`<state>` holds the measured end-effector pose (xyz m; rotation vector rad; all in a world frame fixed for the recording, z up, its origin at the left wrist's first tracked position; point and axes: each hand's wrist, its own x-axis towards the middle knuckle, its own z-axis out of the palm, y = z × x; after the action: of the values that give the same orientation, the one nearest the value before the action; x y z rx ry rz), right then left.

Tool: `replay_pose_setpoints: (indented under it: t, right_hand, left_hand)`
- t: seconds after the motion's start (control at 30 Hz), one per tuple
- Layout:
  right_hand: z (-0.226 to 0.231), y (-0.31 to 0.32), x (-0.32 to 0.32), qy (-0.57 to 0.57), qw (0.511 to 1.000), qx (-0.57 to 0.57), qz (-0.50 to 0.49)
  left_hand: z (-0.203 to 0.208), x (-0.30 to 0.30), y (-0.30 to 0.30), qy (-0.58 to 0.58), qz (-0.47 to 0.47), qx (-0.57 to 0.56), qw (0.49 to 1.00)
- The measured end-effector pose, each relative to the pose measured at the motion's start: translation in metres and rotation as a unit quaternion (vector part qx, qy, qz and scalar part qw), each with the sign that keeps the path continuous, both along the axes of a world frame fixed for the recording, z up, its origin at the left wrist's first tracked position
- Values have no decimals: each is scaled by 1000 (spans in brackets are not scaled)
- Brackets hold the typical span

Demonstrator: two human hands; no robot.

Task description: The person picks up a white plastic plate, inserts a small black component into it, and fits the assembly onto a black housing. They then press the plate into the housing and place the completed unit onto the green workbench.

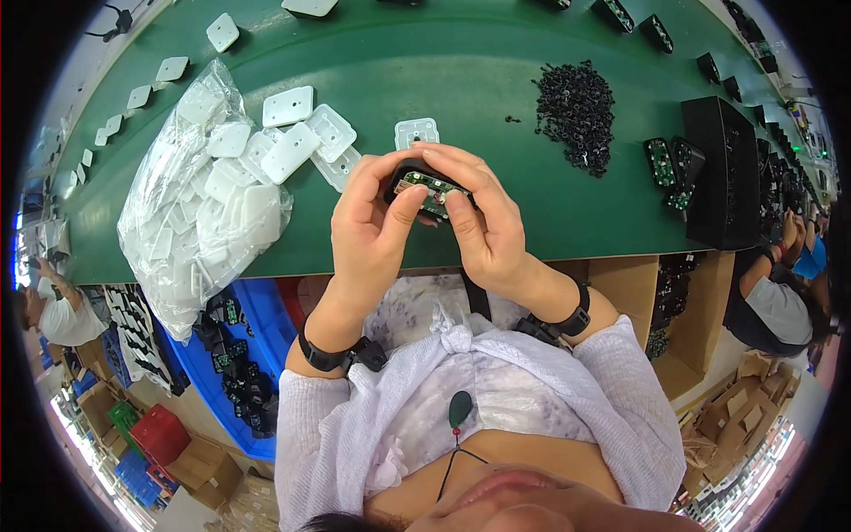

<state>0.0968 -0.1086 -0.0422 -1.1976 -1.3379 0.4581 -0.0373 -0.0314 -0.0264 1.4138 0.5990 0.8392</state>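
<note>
Between them, my left hand [372,208] and my right hand [483,213] hold a black plastic housing with a green circuit board [433,197] in it, just over the table's near edge. Both thumbs press on the board from the near side, while my fingers curl round the far side of the housing. Just beyond my fingertips a white plastic cover [416,133] lies on the table. More white covers [291,152] lie loosely piled to the left of my left hand. What sits under my thumbs is hidden.
A clear plastic bag of white covers [191,213] overhangs the green table [470,89] at left. Small black parts [576,115] are heaped at right, near board assemblies [671,168] and a black box [720,177]. Below left is a blue bin [266,324]. Other people sit at both sides.
</note>
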Motion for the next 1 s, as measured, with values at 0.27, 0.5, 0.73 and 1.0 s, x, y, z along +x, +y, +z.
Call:
replay_pose_setpoints:
  t: [0.27,0.5,0.73,1.0]
  right_hand:
    - [-1,4,1,40,999,22,4]
    - [-7,2,-1,34,999,17,-20]
    - [-3,3,6,-28,999,18,-25]
    - [4,4,5,-70,996,30,-50]
  left_hand:
    - [1,6,-5,-8,5,23,1000]
    - [1,2,-5,24,-24,-2,999]
    - [0,4,-7,-1,-14,9,1000]
    - [-1,-2,-6,18,-3,36,999]
